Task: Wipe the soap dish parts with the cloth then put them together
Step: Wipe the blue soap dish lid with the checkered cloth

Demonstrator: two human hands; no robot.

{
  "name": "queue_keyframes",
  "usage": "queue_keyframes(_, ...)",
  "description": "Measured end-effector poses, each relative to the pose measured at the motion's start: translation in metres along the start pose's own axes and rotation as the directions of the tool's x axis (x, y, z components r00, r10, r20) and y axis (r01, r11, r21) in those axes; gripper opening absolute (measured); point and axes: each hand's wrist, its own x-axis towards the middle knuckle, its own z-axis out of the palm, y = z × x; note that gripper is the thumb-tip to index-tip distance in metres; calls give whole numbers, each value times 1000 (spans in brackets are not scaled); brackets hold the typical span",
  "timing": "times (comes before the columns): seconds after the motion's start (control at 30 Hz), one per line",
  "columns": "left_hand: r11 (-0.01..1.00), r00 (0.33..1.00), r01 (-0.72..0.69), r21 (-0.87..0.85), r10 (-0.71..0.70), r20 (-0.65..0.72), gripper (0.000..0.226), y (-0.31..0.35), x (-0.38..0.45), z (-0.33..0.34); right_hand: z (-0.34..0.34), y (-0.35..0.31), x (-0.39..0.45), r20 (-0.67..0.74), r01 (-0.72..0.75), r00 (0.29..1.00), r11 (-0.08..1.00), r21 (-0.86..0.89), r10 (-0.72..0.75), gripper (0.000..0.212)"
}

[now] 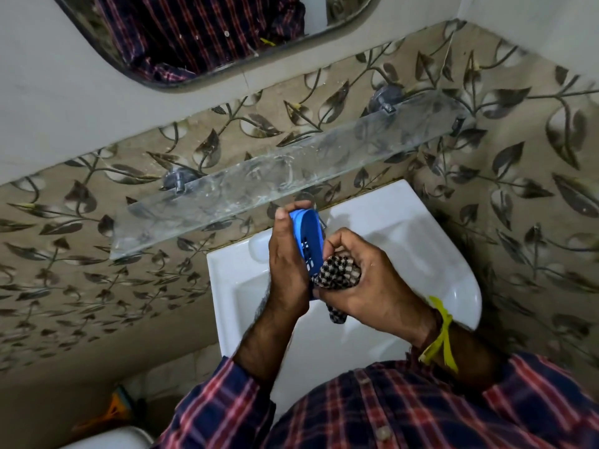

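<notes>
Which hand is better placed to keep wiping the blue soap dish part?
The right hand. It already has the checked cloth bunched in its fingers against the blue soap dish part, while the left hand is busy holding that part upright over the sink.

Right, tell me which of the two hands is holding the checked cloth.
The right hand, with the yellow wrist thread, bunches the checked cloth; the left hand grips the blue slotted soap dish part.

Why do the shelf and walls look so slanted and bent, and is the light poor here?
Head view: the wide-angle lens bows the glass shelf and tilts the walls; light is dim, with soft glare on the sink rim; the left hand, blue dish part, cloth and right hand are fairly sharp; edges look softer.
</notes>
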Motion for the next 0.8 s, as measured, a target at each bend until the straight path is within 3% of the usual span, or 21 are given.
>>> queue_keyframes(0.13,982,995,93,-164,-99,-31,48,8,8,0,0,2,-2,28,69,997,995,-76,-67,40)
queue_keyframes(0.33,832,921,366,-416,-388,33,52,15,12,-3,-4,13,-8,41,231,972,903,-363,-232,40)
queue_keyframes(0.5,746,854,490,-451,-515,74,56,8,15,-11,-7,21,-9,55,292,955,893,-343,-291,35)
queue_keyframes(0.6,774,850,518,-363,-514,118,69,6,16,-16,-4,20,-7,1,213,976,958,-193,-217,39)
queue_keyframes(0.67,879,915,404,-252,-387,118,74,3,9,-18,-1,17,-3,-55,128,990,991,-27,-129,40)
queue_keyframes(0.73,996,995,69,-50,-65,77,59,-5,-5,-21,-2,15,3,-121,73,991,994,81,-63,43)
queue_keyframes(0.77,986,984,-151,73,143,105,56,-15,-12,-24,-5,15,7,-150,59,988,993,102,-44,44)
queue_keyframes(0.8,910,926,-361,204,324,193,60,-26,-19,-27,-8,14,11,-172,43,985,991,125,-21,45)
